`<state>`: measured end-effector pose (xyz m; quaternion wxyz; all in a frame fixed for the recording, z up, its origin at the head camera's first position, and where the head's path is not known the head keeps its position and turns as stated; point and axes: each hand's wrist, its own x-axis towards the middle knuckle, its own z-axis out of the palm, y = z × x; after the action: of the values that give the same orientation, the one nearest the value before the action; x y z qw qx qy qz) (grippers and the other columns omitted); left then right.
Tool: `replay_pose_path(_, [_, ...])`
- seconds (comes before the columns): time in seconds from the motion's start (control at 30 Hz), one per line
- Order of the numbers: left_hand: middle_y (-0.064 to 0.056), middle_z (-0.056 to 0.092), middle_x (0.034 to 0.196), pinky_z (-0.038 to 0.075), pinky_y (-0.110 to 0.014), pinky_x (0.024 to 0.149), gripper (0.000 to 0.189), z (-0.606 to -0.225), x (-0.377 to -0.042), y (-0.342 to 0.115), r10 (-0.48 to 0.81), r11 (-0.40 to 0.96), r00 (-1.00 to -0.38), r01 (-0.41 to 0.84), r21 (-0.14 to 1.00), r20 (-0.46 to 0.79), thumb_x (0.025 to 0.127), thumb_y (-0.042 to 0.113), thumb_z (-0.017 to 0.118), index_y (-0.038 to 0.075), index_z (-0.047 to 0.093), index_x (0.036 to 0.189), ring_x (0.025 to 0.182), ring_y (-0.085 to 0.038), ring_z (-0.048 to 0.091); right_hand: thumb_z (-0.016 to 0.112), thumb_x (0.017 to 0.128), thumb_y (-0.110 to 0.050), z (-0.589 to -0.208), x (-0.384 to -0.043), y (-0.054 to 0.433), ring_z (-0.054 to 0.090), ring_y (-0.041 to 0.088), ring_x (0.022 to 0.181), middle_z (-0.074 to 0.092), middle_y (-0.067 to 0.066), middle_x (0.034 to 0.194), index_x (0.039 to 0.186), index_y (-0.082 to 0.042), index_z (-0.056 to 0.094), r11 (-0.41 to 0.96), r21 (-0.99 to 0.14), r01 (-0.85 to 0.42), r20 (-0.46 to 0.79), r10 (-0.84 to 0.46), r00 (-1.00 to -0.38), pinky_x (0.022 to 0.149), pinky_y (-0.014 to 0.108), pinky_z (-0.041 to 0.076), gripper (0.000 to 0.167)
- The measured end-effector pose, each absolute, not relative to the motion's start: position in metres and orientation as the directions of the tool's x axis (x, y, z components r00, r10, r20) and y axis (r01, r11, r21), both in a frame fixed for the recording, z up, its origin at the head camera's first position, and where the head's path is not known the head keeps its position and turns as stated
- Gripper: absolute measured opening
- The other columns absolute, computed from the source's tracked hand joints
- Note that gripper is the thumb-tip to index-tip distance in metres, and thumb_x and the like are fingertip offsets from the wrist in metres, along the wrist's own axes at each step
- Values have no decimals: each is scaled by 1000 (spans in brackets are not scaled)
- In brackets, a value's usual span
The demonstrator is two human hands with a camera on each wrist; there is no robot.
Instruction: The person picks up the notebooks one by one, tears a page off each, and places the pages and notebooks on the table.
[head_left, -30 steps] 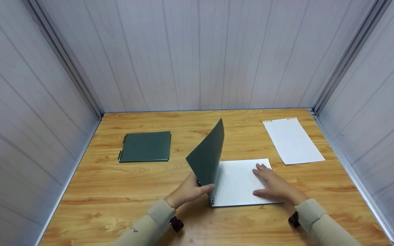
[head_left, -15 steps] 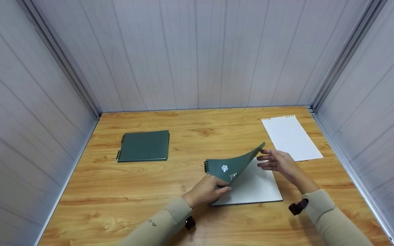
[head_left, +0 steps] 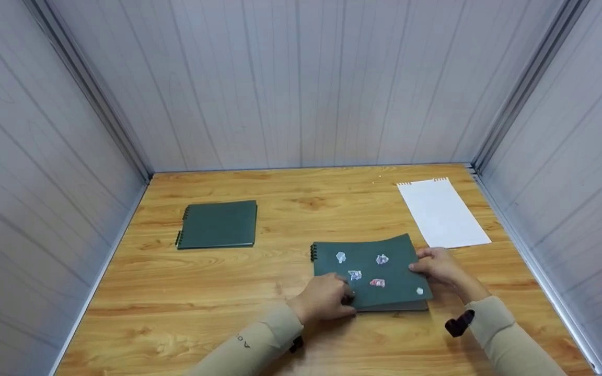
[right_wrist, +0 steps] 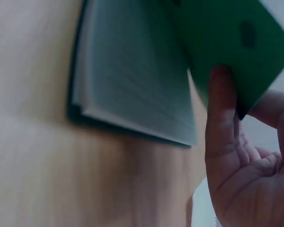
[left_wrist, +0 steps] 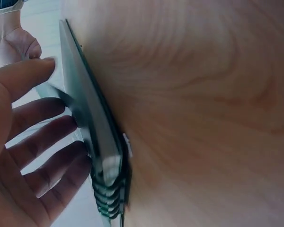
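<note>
A dark green spiral notebook (head_left: 366,266) with several small stickers lies at the front right of the table, its front cover lowered but still lifted at the right side. My right hand (head_left: 444,271) pinches that cover's right edge between thumb and fingers; the right wrist view shows the cover (right_wrist: 236,42) raised above white pages (right_wrist: 137,80). Near the notebook's front left corner, my left hand (head_left: 324,298) rests its fingertips on the cover by the spine. In the left wrist view its fingers (left_wrist: 47,137) are extended against the notebook, close to the black coil rings (left_wrist: 109,201).
Another dark green spiral notebook (head_left: 219,224), closed, lies at the left of the table (head_left: 186,303). At the back right is a loose white sheet (head_left: 442,211) with a torn perforated edge. Pale panel walls (head_left: 301,83) enclose the table on the sides and back.
The notebook's cover has swung from upright at the left down over the pages. My right hand left the page and took the cover's edge; my left hand moved slightly right and toward the front.
</note>
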<state>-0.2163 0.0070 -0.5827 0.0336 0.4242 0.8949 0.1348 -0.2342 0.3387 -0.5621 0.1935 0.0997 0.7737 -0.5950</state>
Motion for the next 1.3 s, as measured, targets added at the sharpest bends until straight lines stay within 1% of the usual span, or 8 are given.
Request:
replay_pose_path(0.23, [2, 78, 112, 59, -29, 87, 17, -587, -223, -3, 770, 606, -635, 760, 235, 69, 96, 30, 81, 19, 86, 108, 99, -15, 68, 77, 94, 4, -575, -229, 331, 61, 12, 68, 55, 1, 79, 96, 0, 57, 475, -807, 352, -386, 29, -922, 57, 26, 56, 21])
replay_pose_path(0.4, [-8, 73, 135, 56, -37, 109, 42, -588, -228, -14, 739, 654, -673, 729, 202, 38, 101, 44, 76, 14, 78, 131, 122, -25, 68, 83, 91, 1, -580, -227, 328, 50, 11, 59, 42, -3, 68, 82, -9, 49, 583, -749, 315, -332, 82, -940, 51, 24, 46, 36])
replay_pose_path(0.53, [-13, 62, 155, 44, -42, 126, 61, -587, -229, -23, 711, 693, -702, 690, 208, -39, 102, 54, 72, 11, 69, 146, 147, -32, 56, 87, 88, -5, -581, -225, 326, 51, 12, 59, 48, -2, 68, 82, -7, 55, 671, -692, 264, -267, 101, -958, 52, 25, 44, 32])
replay_pose_path(0.63, [-15, 51, 166, 36, -44, 131, 71, -584, -228, -27, 689, 718, -715, 654, 236, -115, 101, 59, 71, 12, 63, 154, 159, -36, 43, 87, 89, -11, -580, -223, 324, 55, 15, 65, 58, 2, 75, 92, 0, 66, 748, -625, 222, -225, 100, -969, 57, 27, 46, 24])
replay_pose_path(0.73, [-16, 44, 172, 36, -46, 131, 78, -584, -227, -31, 679, 730, -718, 636, 249, -154, 100, 63, 71, 13, 58, 159, 163, -37, 36, 84, 92, -12, -579, -222, 322, 60, 21, 74, 66, 12, 84, 107, 8, 71, 793, -583, 179, -199, 74, -977, 64, 34, 50, 29])
replay_pose_path(0.87, [-16, 40, 174, 37, -46, 130, 82, -584, -227, -32, 676, 733, -716, 633, 247, -172, 99, 66, 70, 15, 54, 162, 165, -38, 33, 79, 97, -8, -580, -221, 316, 73, 38, 100, 74, 29, 112, 125, 15, 70, 831, -548, 99, -170, 6, -985, 87, 51, 62, 37])
replay_pose_path(1.0, [-16, 38, 175, 36, -47, 131, 82, -585, -228, -32, 673, 737, -717, 626, 257, -182, 100, 67, 69, 16, 53, 162, 166, -37, 31, 79, 99, -12, -584, -217, 308, 64, 51, 131, 63, 37, 140, 133, 14, 69, 862, -507, 3, -151, -85, -985, 109, 64, 53, 44])
replay_pose_path(1.3, [-14, 33, 178, 33, -46, 133, 98, -585, -234, -36, 654, 756, -716, 620, 209, -244, 91, 73, 76, 17, 47, 167, 167, -37, 27, 86, 91, -54, -582, -204, 292, 33, 61, 156, 27, 41, 170, 160, 9, 46, 895, -436, -96, -258, -227, -939, 124, 71, 34, 101])
